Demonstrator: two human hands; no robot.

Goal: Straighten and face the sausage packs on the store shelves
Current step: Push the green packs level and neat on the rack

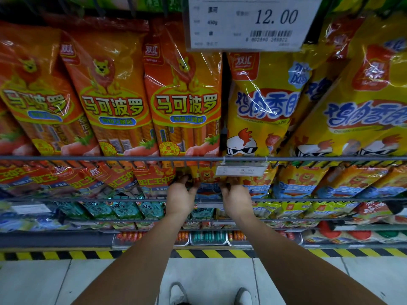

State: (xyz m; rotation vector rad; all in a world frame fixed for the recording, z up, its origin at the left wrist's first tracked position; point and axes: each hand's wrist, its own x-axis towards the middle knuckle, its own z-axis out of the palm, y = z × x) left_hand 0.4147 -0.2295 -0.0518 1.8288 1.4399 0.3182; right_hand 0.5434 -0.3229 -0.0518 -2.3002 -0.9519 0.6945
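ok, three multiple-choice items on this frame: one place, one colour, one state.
1. The left hand and right hand are at: A top shelf; B second shelf, under the grey wire rail; C floor.
2. The top-shelf chicken-print plastic packs are: A yellow; B green; C purple.
3. The hands: A hang idle; B grip one yellow lion-print plastic pack; C hold a basket.
B: both hands sit just below the rail. A: their wrappers are yellow. B: fingers curl on the pack's sides.
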